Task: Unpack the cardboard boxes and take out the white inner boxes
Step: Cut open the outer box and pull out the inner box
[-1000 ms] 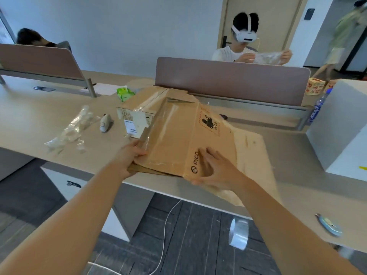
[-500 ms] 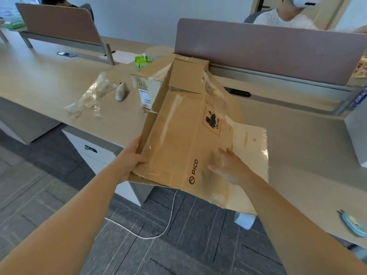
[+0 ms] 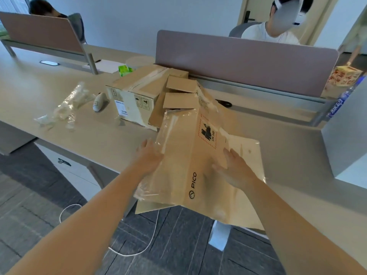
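Observation:
A flattened brown cardboard box [image 3: 190,155] printed "PICO" juts over the desk's near edge, tape hanging from it. My left hand [image 3: 149,157] holds its left side, thumb on top. My right hand [image 3: 234,169] lies flat on its top face with straight fingers. Behind it stands a taped-up cardboard box [image 3: 137,94] with labels on its front. A large white box [image 3: 345,133] sits at the right edge of the desk.
Crumpled clear plastic wrap [image 3: 67,106] and a small white cutter [image 3: 98,102] lie left on the desk [image 3: 99,135]. A mauve partition [image 3: 246,58] runs behind, a person seated beyond it. A cable [image 3: 139,249] trails on the floor.
The flattened box has tipped up more steeply at its near end. My right hand slid further up its top face. My view shifted left and back.

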`<state>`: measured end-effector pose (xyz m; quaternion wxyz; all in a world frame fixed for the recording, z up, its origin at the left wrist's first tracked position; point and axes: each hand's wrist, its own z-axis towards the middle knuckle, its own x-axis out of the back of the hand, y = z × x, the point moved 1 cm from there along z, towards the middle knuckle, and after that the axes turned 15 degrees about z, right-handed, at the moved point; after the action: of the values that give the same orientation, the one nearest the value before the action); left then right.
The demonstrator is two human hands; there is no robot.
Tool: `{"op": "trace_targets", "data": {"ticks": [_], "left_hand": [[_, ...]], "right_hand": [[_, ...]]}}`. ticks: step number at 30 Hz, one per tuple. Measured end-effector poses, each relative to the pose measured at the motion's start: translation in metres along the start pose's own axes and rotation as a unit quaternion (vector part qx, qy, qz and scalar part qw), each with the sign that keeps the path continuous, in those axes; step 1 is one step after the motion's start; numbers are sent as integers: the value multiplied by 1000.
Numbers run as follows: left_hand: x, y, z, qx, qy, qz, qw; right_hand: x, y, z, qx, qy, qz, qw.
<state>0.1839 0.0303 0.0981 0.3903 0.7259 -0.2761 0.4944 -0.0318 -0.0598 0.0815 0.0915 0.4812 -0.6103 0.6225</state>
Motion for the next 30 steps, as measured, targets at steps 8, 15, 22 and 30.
{"op": "trace_targets", "data": {"ticks": [8,15,22,30], "left_hand": [[4,77,68,-175,109,184,961],[-5,104,142,-218,75,283,931],[-37,66,167,-201,46,358,911],[-88,106,181,-239,-7,290,927]], "right_hand": [[31,12,57,-11,34,-46,998],[33,17,120,-18,52,-55,997],[6,37,159,-55,-10,-63,996],[16,95,152,-119,14,-117,986]]}}
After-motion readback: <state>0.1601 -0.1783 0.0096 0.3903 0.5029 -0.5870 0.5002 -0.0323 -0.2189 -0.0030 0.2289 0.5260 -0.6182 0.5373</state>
